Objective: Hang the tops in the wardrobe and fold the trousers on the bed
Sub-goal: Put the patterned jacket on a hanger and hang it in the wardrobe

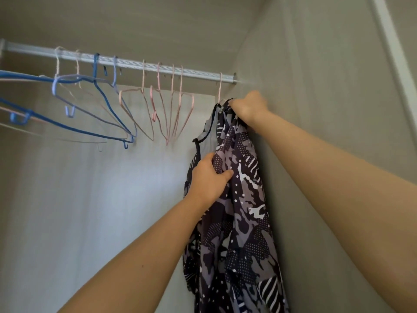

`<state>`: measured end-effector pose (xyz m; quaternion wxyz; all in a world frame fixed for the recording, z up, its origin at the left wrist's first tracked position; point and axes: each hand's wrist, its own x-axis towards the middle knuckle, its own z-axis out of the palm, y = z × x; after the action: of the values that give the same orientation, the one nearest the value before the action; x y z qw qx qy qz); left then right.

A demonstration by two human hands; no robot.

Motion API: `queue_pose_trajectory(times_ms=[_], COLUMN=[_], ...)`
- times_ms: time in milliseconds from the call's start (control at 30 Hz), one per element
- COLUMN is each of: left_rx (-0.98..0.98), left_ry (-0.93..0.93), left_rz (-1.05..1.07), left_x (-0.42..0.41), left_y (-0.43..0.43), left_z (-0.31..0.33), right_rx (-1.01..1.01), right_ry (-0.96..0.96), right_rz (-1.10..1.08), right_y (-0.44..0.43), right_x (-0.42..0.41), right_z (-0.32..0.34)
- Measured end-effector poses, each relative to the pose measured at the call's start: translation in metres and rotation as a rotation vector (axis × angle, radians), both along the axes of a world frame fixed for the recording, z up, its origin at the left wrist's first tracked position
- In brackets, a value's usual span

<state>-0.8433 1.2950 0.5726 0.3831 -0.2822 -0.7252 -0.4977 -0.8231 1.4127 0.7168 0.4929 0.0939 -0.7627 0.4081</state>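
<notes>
"Purple-and-grey fabric is bunching inside the fingers of the left hand, is it not?"

"Yes. The fingers and thumb are curling round a fold of the patterned top, some way down its front edge, and they are clenching it."

"And the right hand?"

"It is reaching higher, and its fingers are closing round the uppermost part of the top, directly below a pink hanger. How much of that hanger is sitting inside the cloth I cannot tell."

"Where is the top hanging?"

"Inside the wardrobe, at the far right end of the metal rail, where the hanger's hook is resting over the rail. The cloth is dropping close beside the right wall and running out of the bottom of the view."

"Is anything else hanging on the rail?"

"Bare pink hangers are clustering just left of the top, and blue hangers are hanging farther left, tilting at different angles. Behind them the pale back panel is catching light."
</notes>
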Motion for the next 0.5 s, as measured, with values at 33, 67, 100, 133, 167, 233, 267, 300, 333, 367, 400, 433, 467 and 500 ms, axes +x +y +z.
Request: queue_pose_trajectory(times_ms=[33,67,100,133,167,233,267,300,333,367,400,433,467,500], left_rx=[0.009,0.015,0.018,0.016,0.010,-0.013,-0.025,-0.036,-0.045,-0.053,-0.060,-0.066,-0.071,-0.074], left_ry=[-0.004,-0.007,-0.005,-0.002,0.005,0.010,0.007,0.000,-0.011,-0.018,-0.024,-0.031,-0.036,-0.040], left_rz=[0.018,0.037,0.051,0.058,0.062,0.074,0.079,0.077,0.073,0.071,0.077,0.089,0.110,0.139], left_x=[0.005,0.011,0.016,0.022,0.030,0.044,0.051,0.059,0.066,0.074,0.081,0.089,0.096,0.105], left_y=[-0.003,-0.006,-0.009,-0.011,-0.014,-0.019,-0.021,-0.025,-0.028,-0.033,-0.038,-0.044,-0.051,-0.058], left_z=[-0.001,-0.002,-0.003,-0.005,-0.007,-0.013,-0.016,-0.020,-0.025,-0.029,-0.033,-0.038,-0.043,-0.047], right_rx=[0.042,0.079,0.109,0.135,0.158,0.216,0.257,0.299,0.340,0.379,0.419,0.455,0.481,0.498], right_ry=[0.024,0.047,0.067,0.084,0.098,0.108,0.120,0.135,0.155,0.174,0.185,0.190,0.194,0.193], right_rz=[-0.057,-0.098,-0.120,-0.124,-0.119,-0.141,-0.176,-0.219,-0.260,-0.298,-0.324,-0.334,-0.326,-0.308], right_y=[0.000,-0.001,-0.001,-0.003,-0.006,-0.012,-0.016,-0.019,-0.021,-0.024,-0.028,-0.031,-0.034,-0.038], right_x=[0.003,0.006,0.011,0.016,0.022,0.034,0.040,0.048,0.055,0.061,0.068,0.075,0.082,0.089], right_z=[-0.004,-0.008,-0.012,-0.018,-0.025,-0.040,-0.049,-0.058,-0.067,-0.077,-0.086,-0.096,-0.106,-0.115])
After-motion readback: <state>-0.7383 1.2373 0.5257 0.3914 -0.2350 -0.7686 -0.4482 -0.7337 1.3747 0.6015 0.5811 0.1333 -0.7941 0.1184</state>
